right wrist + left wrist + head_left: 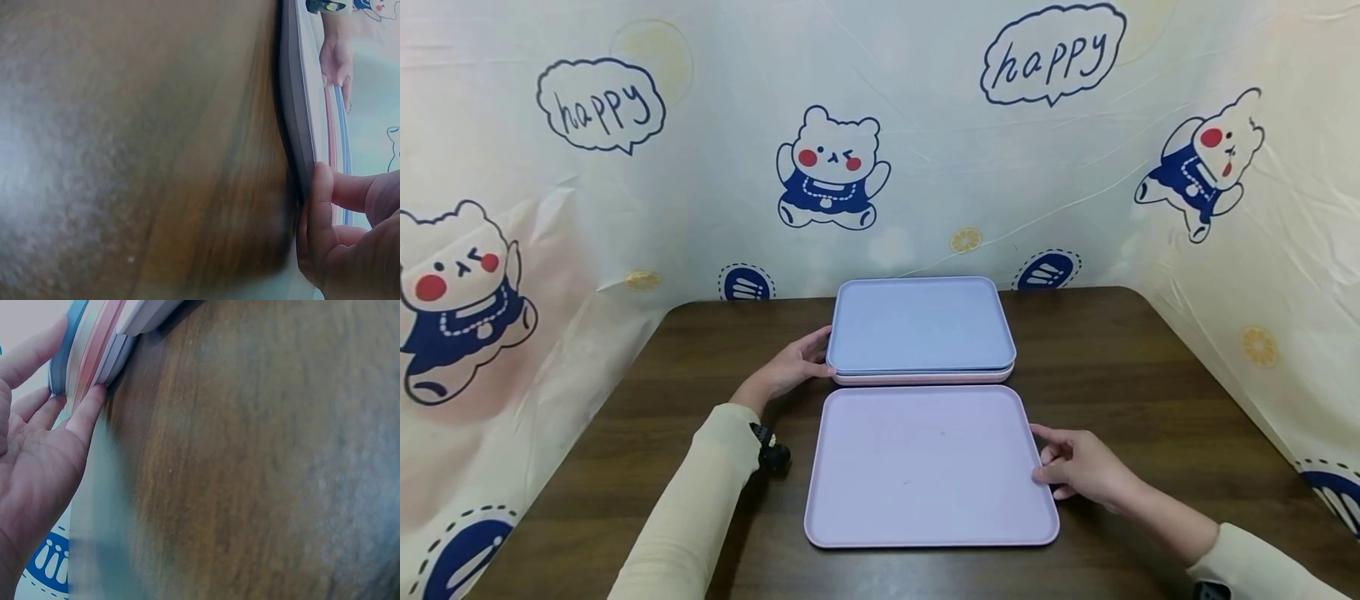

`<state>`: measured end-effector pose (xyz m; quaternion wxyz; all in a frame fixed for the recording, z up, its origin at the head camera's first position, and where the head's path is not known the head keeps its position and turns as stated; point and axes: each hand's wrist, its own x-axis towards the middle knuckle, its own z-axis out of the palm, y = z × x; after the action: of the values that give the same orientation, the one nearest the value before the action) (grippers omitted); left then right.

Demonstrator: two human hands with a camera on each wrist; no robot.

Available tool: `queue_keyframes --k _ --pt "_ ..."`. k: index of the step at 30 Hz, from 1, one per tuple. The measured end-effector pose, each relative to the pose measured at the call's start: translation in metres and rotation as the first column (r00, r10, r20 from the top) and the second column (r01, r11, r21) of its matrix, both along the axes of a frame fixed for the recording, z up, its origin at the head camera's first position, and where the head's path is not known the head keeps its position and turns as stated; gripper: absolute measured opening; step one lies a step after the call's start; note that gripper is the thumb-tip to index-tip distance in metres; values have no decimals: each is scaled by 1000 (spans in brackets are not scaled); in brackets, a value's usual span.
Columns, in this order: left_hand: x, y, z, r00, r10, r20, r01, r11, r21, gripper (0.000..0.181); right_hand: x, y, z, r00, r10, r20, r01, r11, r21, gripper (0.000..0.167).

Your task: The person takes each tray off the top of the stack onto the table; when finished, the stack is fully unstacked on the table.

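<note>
A lilac tray [925,467] lies on the near part of the table, in front of a stack of trays whose top one is a light blue tray [921,325]. Cream, pink and pale trays show under the blue one in the left wrist view. My left hand [790,367] rests against the left side of that stack, thumb near its front corner, fingers fairly straight along the edges. With my right hand [1086,467], I pinch the right rim of the lilac tray between thumb and fingers; the fingertips beneath it are partly hidden.
A dark brown wooden table [1112,358] carries the trays. Behind and at both sides hangs a pale printed sheet [925,192] with cartoon bears and lettering. A small black device [772,454] sits at the left wrist.
</note>
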<state>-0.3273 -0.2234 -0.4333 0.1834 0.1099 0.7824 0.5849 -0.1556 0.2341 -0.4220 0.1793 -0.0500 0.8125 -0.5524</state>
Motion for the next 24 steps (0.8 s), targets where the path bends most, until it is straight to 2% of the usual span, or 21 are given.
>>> queue_keyframes --k 11,18,24 --pt "-1 -1 -1 1000 -6 -6 6 1000 5 90 -5 5 0 998 3 56 -1 1000 -25 77" --pt "-1 -1 -2 1000 -4 -6 4 1000 5 90 -13 11 -1 1000 -6 31 7 999 -50 64" --pt "-1 -1 -2 1000 1 -2 -1 1000 3 90 -26 19 2 1000 -12 2 12 997 -80 57"
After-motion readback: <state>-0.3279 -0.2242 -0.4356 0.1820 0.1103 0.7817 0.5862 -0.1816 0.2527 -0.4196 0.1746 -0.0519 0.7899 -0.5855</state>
